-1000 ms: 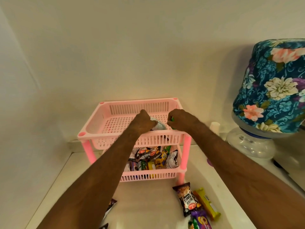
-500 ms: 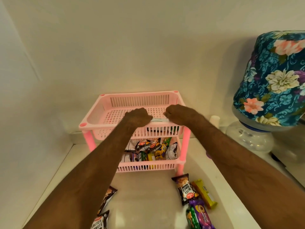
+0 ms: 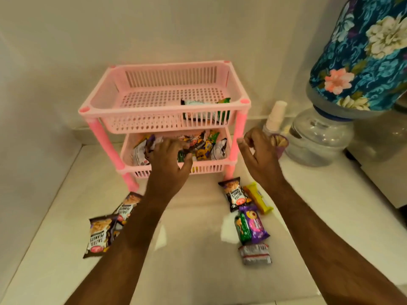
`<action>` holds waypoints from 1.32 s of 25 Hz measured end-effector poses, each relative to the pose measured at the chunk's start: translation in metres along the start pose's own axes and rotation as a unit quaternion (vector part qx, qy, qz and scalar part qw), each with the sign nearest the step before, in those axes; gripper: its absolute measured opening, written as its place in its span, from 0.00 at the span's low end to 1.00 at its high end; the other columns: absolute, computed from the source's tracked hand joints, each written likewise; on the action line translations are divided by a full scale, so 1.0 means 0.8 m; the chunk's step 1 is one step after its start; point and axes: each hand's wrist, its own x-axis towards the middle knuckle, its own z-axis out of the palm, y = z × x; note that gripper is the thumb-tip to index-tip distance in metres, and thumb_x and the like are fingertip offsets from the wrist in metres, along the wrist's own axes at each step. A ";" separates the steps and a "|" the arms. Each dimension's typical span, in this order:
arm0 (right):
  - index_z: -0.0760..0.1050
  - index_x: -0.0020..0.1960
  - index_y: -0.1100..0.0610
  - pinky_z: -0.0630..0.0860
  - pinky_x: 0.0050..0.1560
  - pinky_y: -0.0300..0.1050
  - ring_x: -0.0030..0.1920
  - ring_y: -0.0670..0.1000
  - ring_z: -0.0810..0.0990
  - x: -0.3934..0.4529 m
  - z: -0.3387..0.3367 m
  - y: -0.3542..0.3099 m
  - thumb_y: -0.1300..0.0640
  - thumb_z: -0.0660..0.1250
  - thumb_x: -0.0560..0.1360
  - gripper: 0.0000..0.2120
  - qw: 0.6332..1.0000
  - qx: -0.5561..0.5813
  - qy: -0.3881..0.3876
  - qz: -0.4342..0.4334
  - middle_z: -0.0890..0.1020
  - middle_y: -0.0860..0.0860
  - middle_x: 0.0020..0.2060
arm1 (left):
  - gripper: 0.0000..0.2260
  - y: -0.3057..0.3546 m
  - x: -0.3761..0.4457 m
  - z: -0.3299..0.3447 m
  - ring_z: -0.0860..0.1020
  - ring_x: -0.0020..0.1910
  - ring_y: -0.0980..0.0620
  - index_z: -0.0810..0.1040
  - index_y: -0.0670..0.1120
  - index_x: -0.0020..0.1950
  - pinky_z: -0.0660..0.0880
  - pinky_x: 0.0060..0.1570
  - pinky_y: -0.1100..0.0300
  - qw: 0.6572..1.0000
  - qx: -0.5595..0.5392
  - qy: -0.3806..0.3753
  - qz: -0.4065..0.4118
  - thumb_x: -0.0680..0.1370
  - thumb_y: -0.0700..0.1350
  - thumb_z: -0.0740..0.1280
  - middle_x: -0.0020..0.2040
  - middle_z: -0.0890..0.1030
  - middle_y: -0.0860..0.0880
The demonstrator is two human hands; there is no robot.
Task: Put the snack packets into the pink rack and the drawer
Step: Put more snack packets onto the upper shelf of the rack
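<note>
Both hands have come down from the pink rack (image 3: 164, 111), leaving two packets (image 3: 204, 110) in its top tier; left hand (image 3: 169, 164) and right hand (image 3: 258, 155) hover spread and empty; more snack packets (image 3: 248, 219) wait on the table (image 3: 191, 249).

From my feed, the pink rack (image 3: 164, 89) looks like moulded plastic with a smooth, slightly satin finish, its walls slotted and its floor perforated. In front of it, the desk (image 3: 193, 271) reads as polished pale stone, glossy enough to throw reflections. The snack packets (image 3: 234, 193) lying there are shiny printed foil. Right of the rack, I see clear plastic on the water jar (image 3: 319, 139), with a matt floral cloth cover (image 3: 372, 51) over it.
</note>
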 end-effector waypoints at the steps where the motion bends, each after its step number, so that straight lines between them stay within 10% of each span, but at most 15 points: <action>1: 0.64 0.44 0.51 0.67 0.45 0.50 0.40 0.50 0.69 -0.025 0.005 0.013 0.51 0.61 0.84 0.11 0.999 -0.004 -0.023 0.026 0.68 0.45 0.38 | 0.09 -0.006 -0.024 0.011 0.75 0.56 0.45 0.78 0.48 0.54 0.70 0.56 0.48 0.999 -0.007 -0.022 -0.031 0.74 0.45 0.71 0.54 0.78 0.49; 18: 0.73 0.60 0.55 0.75 0.59 0.54 0.60 0.55 0.76 -0.196 -0.008 0.155 0.48 0.72 0.77 0.17 0.913 -0.108 -0.197 0.341 0.79 0.52 0.58 | 0.19 0.050 -0.178 0.193 0.73 0.64 0.49 0.73 0.51 0.67 0.74 0.62 0.49 0.909 -0.127 -0.329 -0.224 0.77 0.50 0.71 0.64 0.76 0.51; 28: 0.66 0.75 0.55 0.69 0.70 0.56 0.71 0.58 0.73 -0.161 0.027 0.181 0.42 0.66 0.79 0.30 0.863 -0.136 -0.284 0.395 0.73 0.55 0.72 | 0.27 0.058 -0.126 0.287 0.78 0.62 0.38 0.70 0.37 0.66 0.79 0.59 0.44 0.800 -0.212 -0.259 -0.499 0.75 0.50 0.75 0.65 0.76 0.37; 33: 0.66 0.74 0.54 0.70 0.69 0.56 0.69 0.59 0.74 -0.161 0.046 0.195 0.45 0.66 0.79 0.27 0.854 -0.171 -0.312 0.379 0.73 0.55 0.70 | 0.30 0.047 -0.116 0.304 0.79 0.63 0.38 0.71 0.37 0.65 0.78 0.59 0.46 0.818 -0.143 -0.269 -0.487 0.72 0.51 0.78 0.64 0.77 0.37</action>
